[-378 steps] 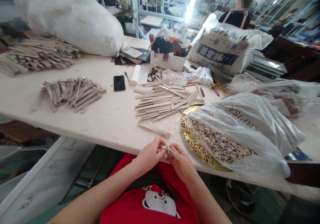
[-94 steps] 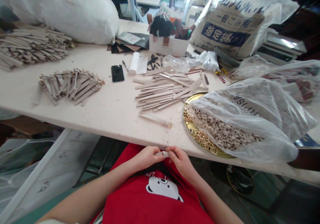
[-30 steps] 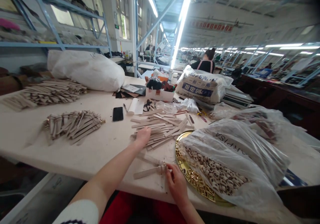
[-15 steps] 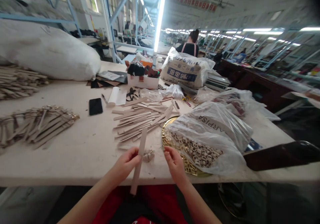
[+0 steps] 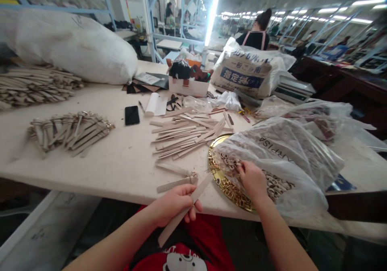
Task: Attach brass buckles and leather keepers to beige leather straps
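Observation:
My left hand (image 5: 178,204) is closed around a flat beige strap (image 5: 173,228), held slantwise over the table's front edge. My right hand (image 5: 252,179) reaches into a heap of small beige loops (image 5: 276,184) in a clear plastic bag. Its fingertips are pinched at the heap, and what they grip is too small to make out. Under the bag lies a round gold tray (image 5: 211,152) with gold buckles (image 5: 231,188) along its rim. Beyond my left hand rests a strap with a buckle (image 5: 175,183). Loose straps (image 5: 181,136) are spread farther back.
To the left lie a bundle of buckled straps (image 5: 71,130), a larger strap pile (image 5: 36,83) and a big white sack (image 5: 87,49). A black phone (image 5: 132,115), a white box (image 5: 187,87) and a printed bag (image 5: 242,75) stand behind. Another person (image 5: 256,37) is beyond the table.
My right hand has moved right and forward, from beside the tray into the heap of loops. My left hand has shifted slightly, and its strap has tilted from near upright to slanting. The view has turned.

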